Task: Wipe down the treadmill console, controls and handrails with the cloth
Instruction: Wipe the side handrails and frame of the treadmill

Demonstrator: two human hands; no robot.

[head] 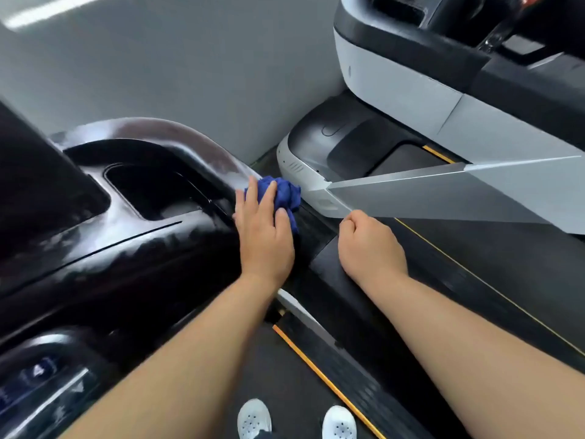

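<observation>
The blue cloth (286, 193) is crumpled into a soft, wrinkled lump, so it has no clear long axis. It lies at the rounded right end of the console (126, 248), pressed against its edge. The left hand (264, 236) grips it, with fingers spread over the top pointing away from the person and the thumb curled at its side. The console is glossy black plastic with pale streaks. The right hand (368, 245) is closed in a fist, holding nothing, near a flat grey bar (427, 191).
</observation>
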